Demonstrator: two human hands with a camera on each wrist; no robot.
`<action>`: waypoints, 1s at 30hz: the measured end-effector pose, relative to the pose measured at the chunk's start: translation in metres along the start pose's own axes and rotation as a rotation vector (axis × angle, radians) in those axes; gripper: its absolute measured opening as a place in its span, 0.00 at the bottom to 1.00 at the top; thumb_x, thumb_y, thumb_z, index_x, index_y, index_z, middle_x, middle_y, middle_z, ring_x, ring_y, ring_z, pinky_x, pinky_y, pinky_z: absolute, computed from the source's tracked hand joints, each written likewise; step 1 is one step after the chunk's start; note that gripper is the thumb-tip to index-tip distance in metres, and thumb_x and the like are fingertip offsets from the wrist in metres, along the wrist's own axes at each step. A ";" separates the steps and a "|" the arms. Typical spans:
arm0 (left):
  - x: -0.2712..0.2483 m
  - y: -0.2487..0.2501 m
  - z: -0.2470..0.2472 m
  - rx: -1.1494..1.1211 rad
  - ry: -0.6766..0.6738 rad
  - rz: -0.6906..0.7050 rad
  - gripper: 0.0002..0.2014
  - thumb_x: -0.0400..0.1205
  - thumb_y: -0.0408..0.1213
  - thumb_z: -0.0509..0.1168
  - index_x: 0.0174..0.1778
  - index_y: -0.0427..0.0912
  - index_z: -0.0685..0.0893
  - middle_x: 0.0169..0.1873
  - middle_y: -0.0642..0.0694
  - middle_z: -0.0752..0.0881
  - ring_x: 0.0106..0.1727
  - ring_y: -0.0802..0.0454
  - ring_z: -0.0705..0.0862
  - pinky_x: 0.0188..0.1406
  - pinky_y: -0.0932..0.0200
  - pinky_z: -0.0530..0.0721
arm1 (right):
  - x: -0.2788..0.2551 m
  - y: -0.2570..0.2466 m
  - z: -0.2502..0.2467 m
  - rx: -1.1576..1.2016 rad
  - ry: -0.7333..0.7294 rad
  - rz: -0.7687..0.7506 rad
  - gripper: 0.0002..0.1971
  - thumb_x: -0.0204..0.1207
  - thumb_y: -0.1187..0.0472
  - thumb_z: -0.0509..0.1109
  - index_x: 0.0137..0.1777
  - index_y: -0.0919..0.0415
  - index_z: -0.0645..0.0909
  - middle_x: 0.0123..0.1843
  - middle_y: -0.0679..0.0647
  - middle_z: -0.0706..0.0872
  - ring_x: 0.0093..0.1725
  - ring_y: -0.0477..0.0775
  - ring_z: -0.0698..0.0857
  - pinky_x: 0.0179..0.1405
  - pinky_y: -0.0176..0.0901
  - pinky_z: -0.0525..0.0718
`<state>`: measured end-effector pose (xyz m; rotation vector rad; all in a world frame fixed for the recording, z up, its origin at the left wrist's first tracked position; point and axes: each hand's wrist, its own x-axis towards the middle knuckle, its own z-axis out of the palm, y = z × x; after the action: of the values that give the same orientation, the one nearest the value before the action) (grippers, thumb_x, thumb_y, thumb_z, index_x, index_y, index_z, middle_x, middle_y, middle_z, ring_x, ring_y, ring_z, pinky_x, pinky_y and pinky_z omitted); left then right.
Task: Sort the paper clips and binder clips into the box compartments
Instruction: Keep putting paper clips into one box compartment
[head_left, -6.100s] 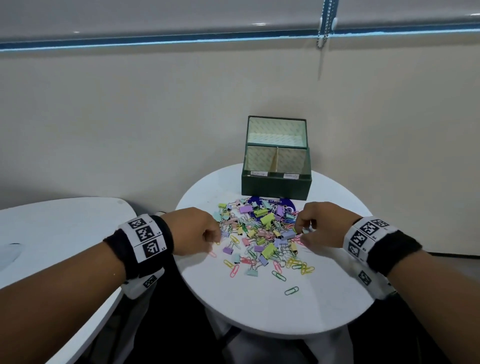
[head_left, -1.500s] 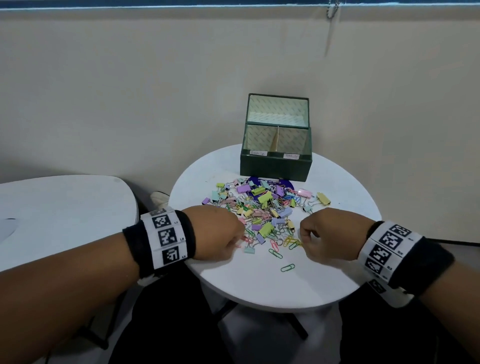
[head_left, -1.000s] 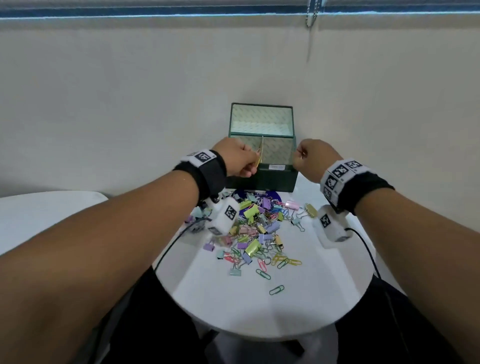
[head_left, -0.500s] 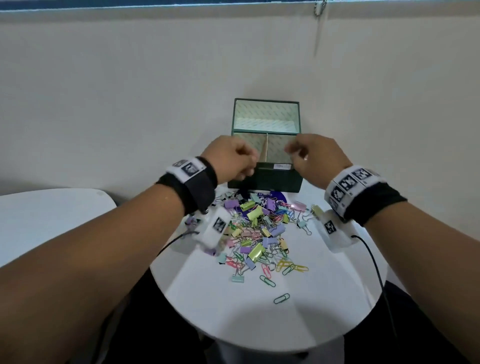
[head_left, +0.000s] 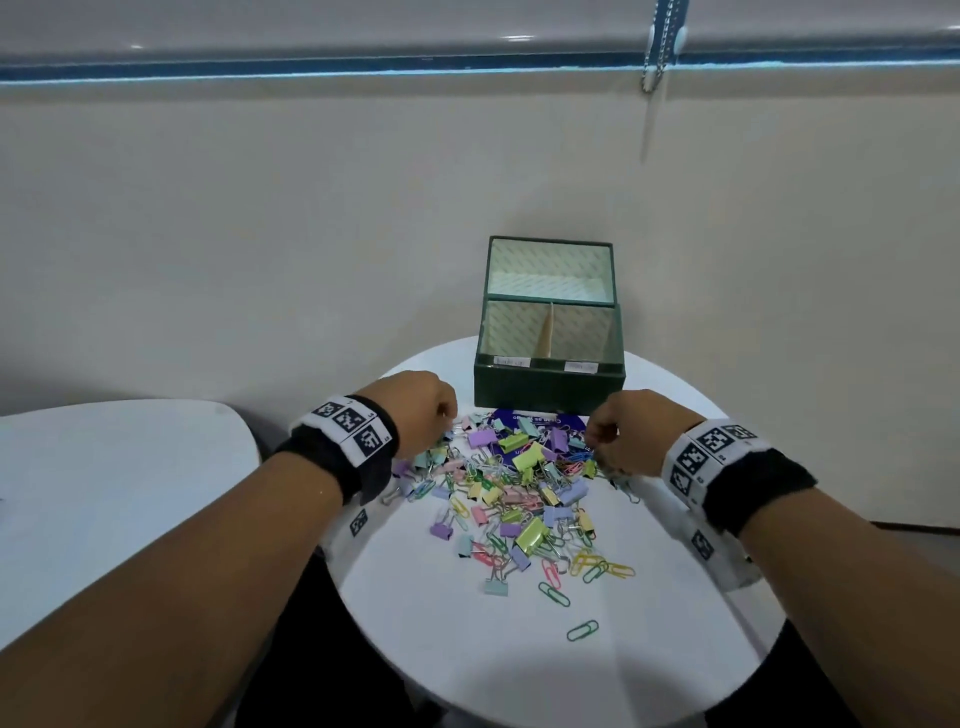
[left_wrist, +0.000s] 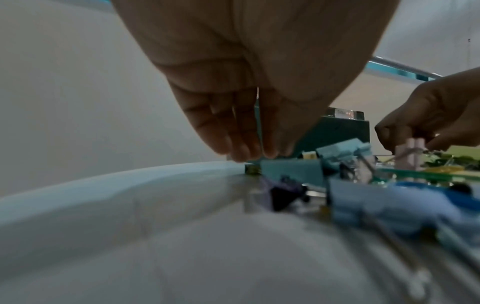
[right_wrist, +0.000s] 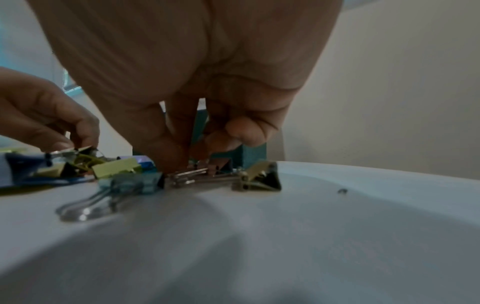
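Left hand (head_left: 423, 410): fingers straight, together, touching pile edge. Right hand (head_left: 631, 434): fingers pinching clip wire. Advice: lift one clip type per box (head_left: 549, 387) compartment.

Smooth, faintly glossy round white table top (head_left: 519, 670). Small pastel-painted metal binder clips (head_left: 531, 535) with shiny wire handles. Coloured coated wire paper clips (head_left: 583, 630). Matt dark green box (head_left: 545, 392), pale patterned paper lining.
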<state>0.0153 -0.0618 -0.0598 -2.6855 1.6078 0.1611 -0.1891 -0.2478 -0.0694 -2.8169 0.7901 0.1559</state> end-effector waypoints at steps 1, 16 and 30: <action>0.001 0.001 0.001 -0.013 -0.025 0.001 0.12 0.85 0.43 0.62 0.61 0.53 0.86 0.54 0.52 0.86 0.54 0.50 0.84 0.57 0.54 0.83 | -0.001 0.000 0.000 -0.007 0.003 -0.015 0.11 0.77 0.61 0.72 0.38 0.43 0.82 0.42 0.39 0.82 0.47 0.46 0.82 0.39 0.32 0.73; 0.004 0.002 0.006 -0.319 0.114 0.057 0.13 0.85 0.41 0.67 0.65 0.54 0.83 0.50 0.58 0.84 0.52 0.57 0.84 0.57 0.60 0.80 | -0.001 0.003 0.004 0.118 0.213 -0.094 0.11 0.76 0.63 0.68 0.36 0.48 0.75 0.35 0.45 0.85 0.35 0.49 0.83 0.35 0.37 0.77; -0.013 0.028 0.008 -0.083 -0.047 0.218 0.12 0.79 0.49 0.71 0.58 0.55 0.90 0.47 0.57 0.82 0.51 0.56 0.81 0.50 0.61 0.80 | -0.005 0.003 -0.001 0.151 0.225 -0.055 0.08 0.78 0.62 0.66 0.48 0.47 0.84 0.43 0.45 0.88 0.39 0.50 0.84 0.38 0.38 0.79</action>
<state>-0.0163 -0.0629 -0.0650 -2.5353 1.9166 0.2960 -0.1945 -0.2477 -0.0684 -2.7390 0.7341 -0.2243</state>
